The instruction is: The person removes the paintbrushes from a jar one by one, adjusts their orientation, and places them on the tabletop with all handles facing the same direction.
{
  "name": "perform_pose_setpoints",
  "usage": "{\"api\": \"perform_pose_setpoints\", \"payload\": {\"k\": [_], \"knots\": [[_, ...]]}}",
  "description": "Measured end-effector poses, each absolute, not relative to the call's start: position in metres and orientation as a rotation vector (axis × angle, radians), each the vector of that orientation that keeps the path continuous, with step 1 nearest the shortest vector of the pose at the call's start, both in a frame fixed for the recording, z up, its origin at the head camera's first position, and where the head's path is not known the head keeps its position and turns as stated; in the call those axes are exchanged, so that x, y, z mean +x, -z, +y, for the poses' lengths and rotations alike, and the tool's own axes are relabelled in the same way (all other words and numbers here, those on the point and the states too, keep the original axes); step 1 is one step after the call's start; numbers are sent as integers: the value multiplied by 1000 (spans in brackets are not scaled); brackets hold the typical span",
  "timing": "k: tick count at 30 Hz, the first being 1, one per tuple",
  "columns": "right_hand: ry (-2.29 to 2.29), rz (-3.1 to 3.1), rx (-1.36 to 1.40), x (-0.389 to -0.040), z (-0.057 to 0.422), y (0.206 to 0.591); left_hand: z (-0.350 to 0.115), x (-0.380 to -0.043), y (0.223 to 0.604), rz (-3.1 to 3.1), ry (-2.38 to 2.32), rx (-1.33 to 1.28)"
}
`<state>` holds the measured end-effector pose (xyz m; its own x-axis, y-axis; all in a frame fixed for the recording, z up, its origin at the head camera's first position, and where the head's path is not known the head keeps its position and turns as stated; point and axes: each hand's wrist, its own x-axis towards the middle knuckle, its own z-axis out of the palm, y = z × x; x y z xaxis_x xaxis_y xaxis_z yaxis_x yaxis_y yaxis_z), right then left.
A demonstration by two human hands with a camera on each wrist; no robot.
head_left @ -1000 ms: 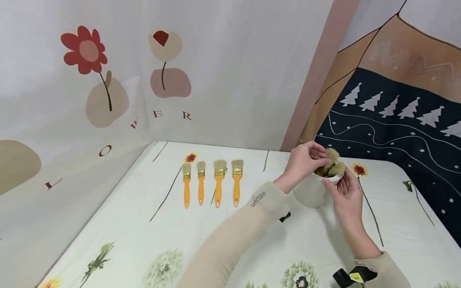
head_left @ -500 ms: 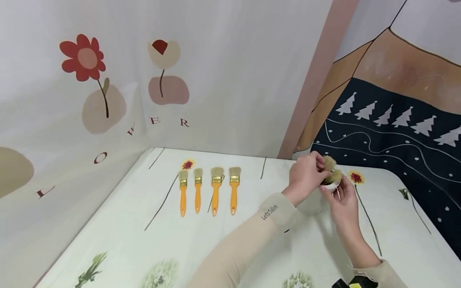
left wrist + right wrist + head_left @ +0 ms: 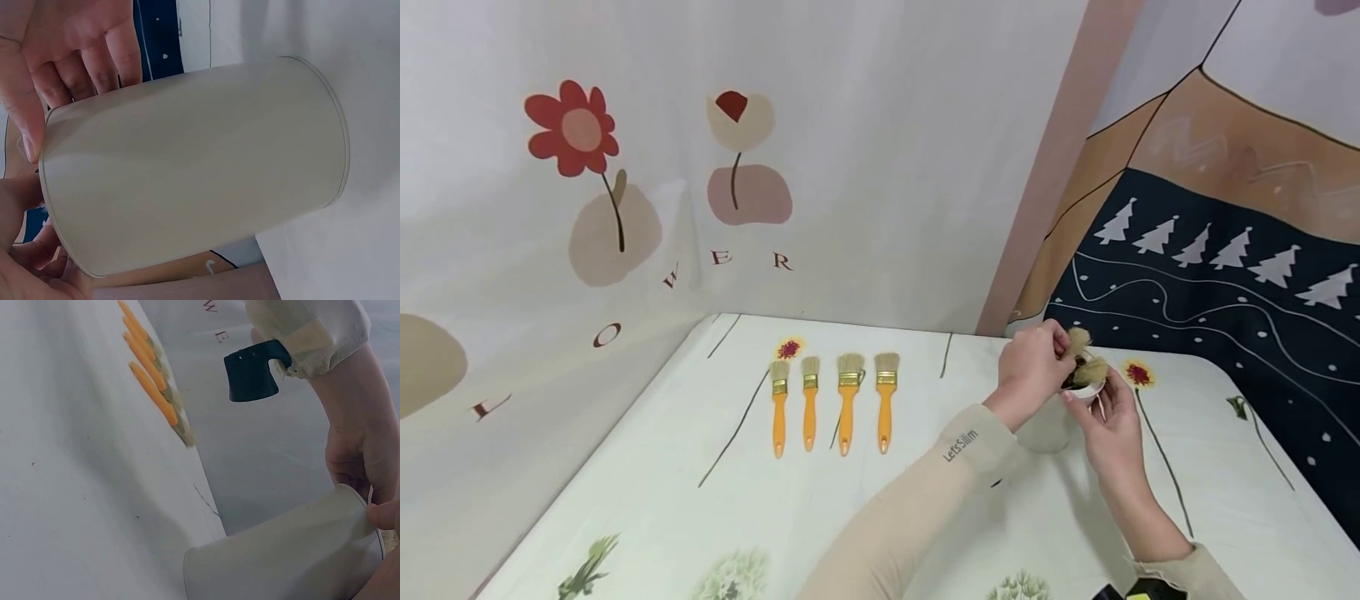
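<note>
A pale tapered bucket (image 3: 1045, 435) stands at the back right of the table; its smooth outer wall fills much of the left wrist view. Several paintbrushes stand in it, with the tan bristles of one (image 3: 1091, 371) showing above the white rim. At the left side of the rim, my left hand (image 3: 1030, 367) pinches another paintbrush (image 3: 1079, 340) near its bristles; the handle is hidden. My right hand (image 3: 1114, 429) holds the bucket from the right, thumb over the rim and fingers round the outside.
Several orange-handled paintbrushes (image 3: 846, 404) lie in a row on the flower-print tablecloth (image 3: 647, 492), bristles pointing to the back. A printed curtain (image 3: 880, 167) hangs along the table's back edge, and a dark tree-pattern cloth (image 3: 1195, 275) hangs behind the bucket.
The head view has tilted, so the scene sits lower. My left hand has turned slightly at the rim, still on the brush; my right hand keeps its hold on the bucket.
</note>
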<state>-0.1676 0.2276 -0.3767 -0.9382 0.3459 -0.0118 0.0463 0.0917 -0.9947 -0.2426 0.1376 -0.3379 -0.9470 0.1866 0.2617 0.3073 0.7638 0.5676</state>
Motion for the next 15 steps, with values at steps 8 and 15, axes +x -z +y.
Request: {"api": "perform_pose_setpoints", "payload": {"k": [8,15], "knots": [[-1919,-2185,-403,-169,228,374,133,-244,335,-2700,1224,-446],[-1898,-2204,-420,-167,226,375,116,-246,336,-2423,1731,-488]]}}
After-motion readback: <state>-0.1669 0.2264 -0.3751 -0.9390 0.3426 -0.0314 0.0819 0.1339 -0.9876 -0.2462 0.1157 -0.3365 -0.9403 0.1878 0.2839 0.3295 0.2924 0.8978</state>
